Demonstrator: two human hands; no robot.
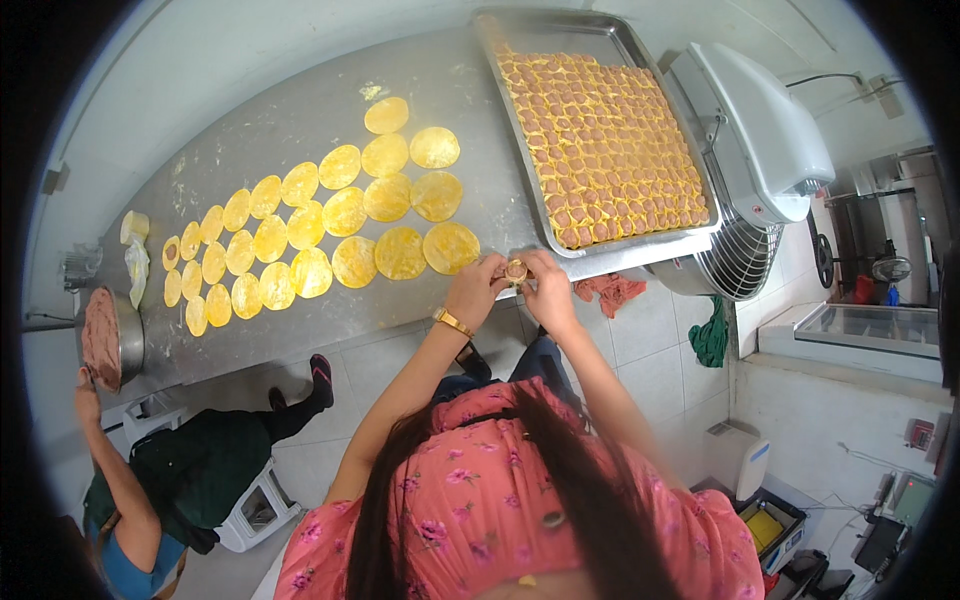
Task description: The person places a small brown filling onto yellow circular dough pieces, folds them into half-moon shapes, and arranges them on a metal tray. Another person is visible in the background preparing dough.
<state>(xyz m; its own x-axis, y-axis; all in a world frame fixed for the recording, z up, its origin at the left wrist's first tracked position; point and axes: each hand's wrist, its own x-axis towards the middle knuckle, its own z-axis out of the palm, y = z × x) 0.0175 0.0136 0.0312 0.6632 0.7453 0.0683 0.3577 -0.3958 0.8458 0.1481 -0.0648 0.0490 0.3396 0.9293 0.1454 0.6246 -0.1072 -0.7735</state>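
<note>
Over the near edge of the steel table, my left hand and my right hand meet around a small open-topped dumpling. Its thin yellow wrapper is gathered about a brownish-pink meat filling. Fingers of both hands press on its sides. Left of my hands, round yellow wrappers lie in rows across the table. A metal tray to the right holds many finished dumplings packed close together. At the far left end, one wrapper carries a dab of meat.
A steel bowl of ground meat stands at the table's left end, with a co-worker's hand at it. A white mixer with a wire guard stands right of the tray. Red cloth and green cloth show beyond the table edge.
</note>
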